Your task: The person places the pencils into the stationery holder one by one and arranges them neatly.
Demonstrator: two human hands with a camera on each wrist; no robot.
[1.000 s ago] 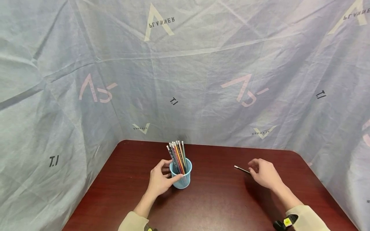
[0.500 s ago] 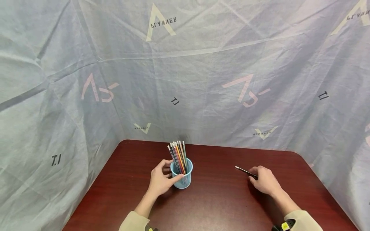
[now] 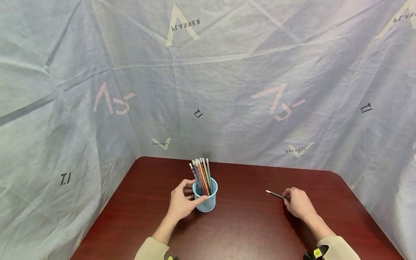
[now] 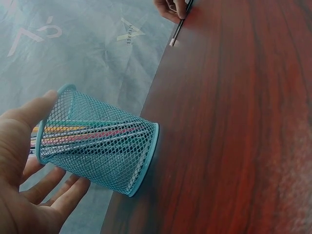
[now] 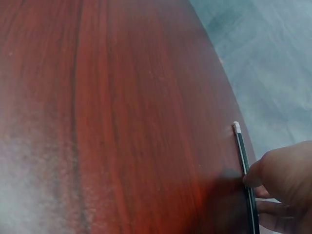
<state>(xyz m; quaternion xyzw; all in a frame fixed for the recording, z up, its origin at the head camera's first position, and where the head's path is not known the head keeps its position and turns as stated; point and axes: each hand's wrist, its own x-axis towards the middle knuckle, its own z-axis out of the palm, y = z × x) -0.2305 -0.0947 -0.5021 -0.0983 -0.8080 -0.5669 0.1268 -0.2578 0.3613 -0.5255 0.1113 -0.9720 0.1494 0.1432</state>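
Observation:
A light-blue mesh pencil cup stands upright on the table, with several pencils leaning in it, their white eraser ends up. My left hand holds the cup near its rim; in the left wrist view the thumb and fingers lie on opposite sides of the mesh. Over on the right, my right hand pinches a dark pencil between thumb and fingers. Its pale eraser end points left toward the cup. The pencil's other end is hidden by the hand in the head view.
The dark red wooden table has rounded far corners. A grey printed cloth hangs behind it and along both sides. Both wrists wear a dark band with a yellow mark.
My right hand has lowered onto the dark pencil, and its thumb and fingers have closed on it. The left hand stays at the cup. The head view has shifted slightly.

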